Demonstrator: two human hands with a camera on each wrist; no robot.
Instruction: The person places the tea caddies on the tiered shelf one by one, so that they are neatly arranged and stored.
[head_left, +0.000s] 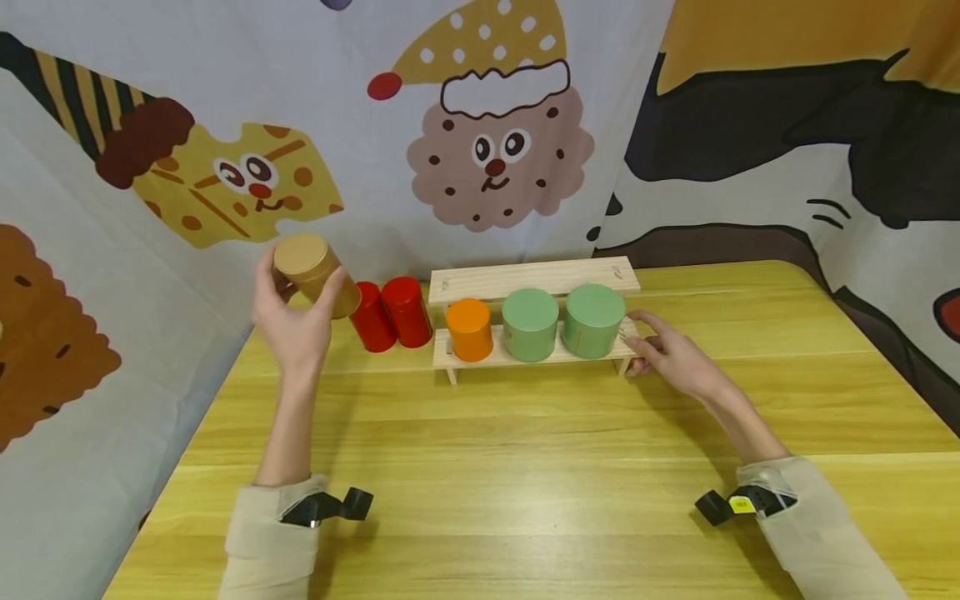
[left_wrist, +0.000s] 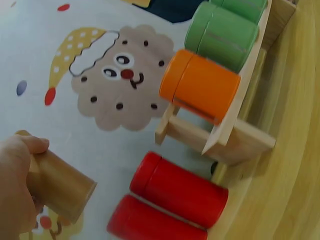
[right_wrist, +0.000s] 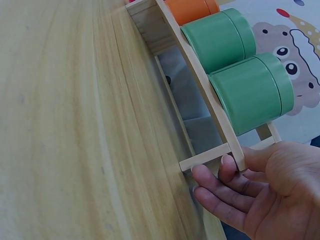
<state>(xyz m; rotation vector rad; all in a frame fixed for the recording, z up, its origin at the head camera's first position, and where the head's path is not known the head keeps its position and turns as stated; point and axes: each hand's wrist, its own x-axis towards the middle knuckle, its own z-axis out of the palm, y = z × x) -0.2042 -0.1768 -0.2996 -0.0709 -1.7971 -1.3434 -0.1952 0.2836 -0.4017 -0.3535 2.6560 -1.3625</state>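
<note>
My left hand (head_left: 294, 329) grips a tan cylindrical canister (head_left: 306, 257) around its side, raised and tilted to the left of two red canisters (head_left: 407, 312). In the left wrist view the tan canister (left_wrist: 62, 185) slants downward, its upper part covered by the fingers. My right hand (head_left: 673, 357) pinches the right end of a two-step wooden rack (head_left: 534, 278) between thumb and index finger, as the right wrist view shows; the other fingers curl loosely below. On the rack's lower step stand an orange canister (head_left: 469, 331) and two green canisters (head_left: 530, 325), (right_wrist: 252, 95) the latter upright.
The rack's upper step holds nothing in the head view. A wood-grain table (head_left: 480, 467) lies beneath everything, and a printed cloth (head_left: 360, 150) with cartoon figures hangs right behind its back edge. Each sleeve carries a black wrist camera (head_left: 358, 503).
</note>
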